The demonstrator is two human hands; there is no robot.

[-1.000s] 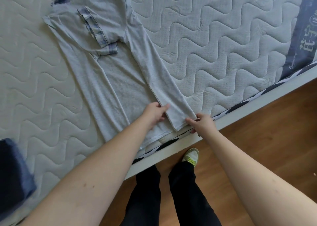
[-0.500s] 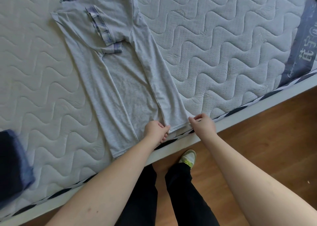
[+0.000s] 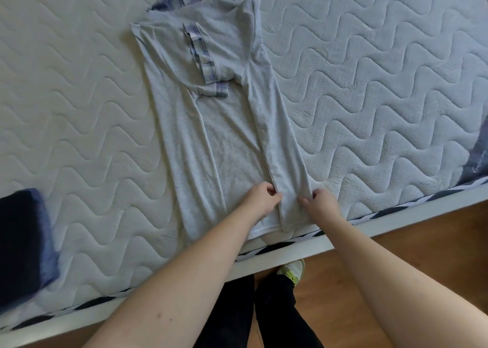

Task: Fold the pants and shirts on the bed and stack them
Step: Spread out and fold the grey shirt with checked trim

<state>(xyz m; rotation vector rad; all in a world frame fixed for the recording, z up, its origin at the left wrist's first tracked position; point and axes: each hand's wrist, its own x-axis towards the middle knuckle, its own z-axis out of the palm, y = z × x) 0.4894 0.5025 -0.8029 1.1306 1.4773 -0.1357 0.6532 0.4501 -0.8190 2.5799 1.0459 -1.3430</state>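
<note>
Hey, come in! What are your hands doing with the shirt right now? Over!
Both hands pinch folded flap: left hand, right hand. Grey shirt flat on mattress. Nothing blocking.

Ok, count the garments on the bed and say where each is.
2. The grey shirt lies mid-mattress, sides folded in, both hands pinching its near end. A dark folded garment sits at the left edge, partly out of frame; more may lie outside the view.

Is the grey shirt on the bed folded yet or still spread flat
Partly folded: the light grey plaid-trimmed shirt has both sides and sleeves turned inward, full length.
</note>
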